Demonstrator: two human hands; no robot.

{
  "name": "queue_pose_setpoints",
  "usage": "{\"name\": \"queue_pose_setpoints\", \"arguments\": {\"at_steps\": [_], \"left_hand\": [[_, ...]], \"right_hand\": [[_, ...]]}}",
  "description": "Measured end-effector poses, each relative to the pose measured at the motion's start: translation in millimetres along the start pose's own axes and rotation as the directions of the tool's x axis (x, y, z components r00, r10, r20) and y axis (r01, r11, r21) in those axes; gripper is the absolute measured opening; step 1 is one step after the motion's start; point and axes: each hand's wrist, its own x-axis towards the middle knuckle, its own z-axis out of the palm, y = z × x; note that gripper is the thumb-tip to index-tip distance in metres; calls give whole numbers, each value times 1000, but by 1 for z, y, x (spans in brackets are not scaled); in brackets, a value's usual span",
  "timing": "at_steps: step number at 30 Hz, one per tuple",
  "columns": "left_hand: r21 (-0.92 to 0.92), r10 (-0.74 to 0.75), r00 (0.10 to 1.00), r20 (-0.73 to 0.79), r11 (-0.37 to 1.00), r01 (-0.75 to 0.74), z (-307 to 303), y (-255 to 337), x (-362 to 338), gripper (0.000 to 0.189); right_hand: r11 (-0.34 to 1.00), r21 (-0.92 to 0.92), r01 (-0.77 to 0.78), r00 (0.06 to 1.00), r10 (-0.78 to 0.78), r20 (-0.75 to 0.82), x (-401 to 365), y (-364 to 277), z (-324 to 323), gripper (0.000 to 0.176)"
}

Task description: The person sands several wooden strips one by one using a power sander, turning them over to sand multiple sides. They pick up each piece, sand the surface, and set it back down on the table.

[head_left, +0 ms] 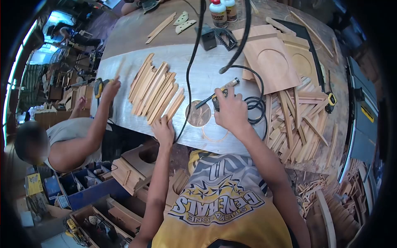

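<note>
My left hand (164, 131) reaches to the near ends of a row of narrow wooden strips (155, 89), its fingertips right at them, the fingers stretched out. The strips lie side by side at a slant on a metal-topped table (124, 62). My right hand (230, 109) is closed around a small black-and-yellow tool (216, 101), partly hidden by the fingers. Beside it lies a slim dark rod with a silvery end (217, 93), slanting over a round wooden disc (199, 113). A pale ring outline (214, 133) shows on the metal nearer to me.
Black cables (191, 62) hang and coil across the table. Wooden panels (273, 58) and piled strips (300, 124) are at the right, near a tape measure (331, 101). Glue bottles (218, 14) stand at the back. A co-worker (78, 136) handles a yellow tool at left.
</note>
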Motion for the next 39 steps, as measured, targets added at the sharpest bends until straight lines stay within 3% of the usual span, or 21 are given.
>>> {"name": "queue_pose_setpoints", "arguments": {"at_steps": [2,5,7,8,9,10,11,13,14,15,17,19,21,23,25,26,28,29,31,36,39], "left_hand": [[26,112,994,7,993,-112,-5,-6,4,26],[42,75,996,57,996,-78,0,-28,3,23],[-1,107,993,-45,994,-107,-22,-22,11,25],[-240,-145,984,104,956,166,-46,-7,16,28],[-416,-344,889,301,792,447,-59,0,16,31],[-503,-370,849,377,688,523,-65,-4,14,33],[-502,-390,842,373,678,537,-71,-5,8,33],[-650,-308,698,647,257,716,-114,10,8,30],[-685,-228,693,684,126,718,-130,17,7,25],[-685,-245,690,681,119,719,-140,23,5,25],[-762,-94,758,646,-13,647,-157,35,-3,24],[-754,-69,751,657,-56,654,-169,43,-7,23],[-788,-73,790,608,67,612,-175,53,-12,21],[-622,-148,631,761,107,775,-187,67,-16,36],[-596,-209,736,644,466,654,-166,66,-42,41],[-651,-196,874,444,600,465,-153,70,-59,37],[-536,-195,772,605,618,576,-143,68,-86,33],[-415,-226,683,695,649,638,-132,68,-99,40],[-251,-291,617,731,726,640,-118,73,-117,62],[-86,-418,549,724,735,673,-71,85,-114,64],[-49,-414,623,663,808,588,-42,90,-112,51]], "right_hand": [[1000,17,10,1000,-10,-7,-5,-1,-2,72],[999,48,-20,1000,20,-9,-4,-2,-6,71],[999,29,-25,1000,25,2,-4,-2,-4,70],[999,26,-19,1000,19,4,-3,-2,-3,70],[1000,18,-22,1000,22,-1,-3,-3,-2,69],[1000,9,-21,1000,21,-3,-2,-4,-1,69],[1000,3,-1,1000,1,6,-1,-5,-1,69],[1000,-6,-13,999,13,32,-1,-9,-4,68],[1000,-12,10,1000,-10,2,-2,-10,-3,69],[1000,-12,28,1000,-28,9,0,-11,-3,69],[1000,-12,17,999,-17,52,-2,-12,-6,71],[1000,-13,27,998,-26,65,-4,-12,-7,73],[998,-8,58,996,-57,72,-5,-11,-10,69],[996,13,84,995,-85,43,-10,-5,-7,67],[992,67,110,993,-112,24,-10,-7,-6,64],[990,84,111,993,-114,31,-11,-6,-6,63],[990,77,116,990,-121,73,-12,-7,-9,64],[987,86,139,988,-144,56,-12,-7,-10,64],[985,76,155,975,-165,149,-11,-4,-15,65],[975,47,218,948,-223,226,-9,-3,-24,66],[951,17,309,934,-307,182,-13,-7,-33,65]]}}
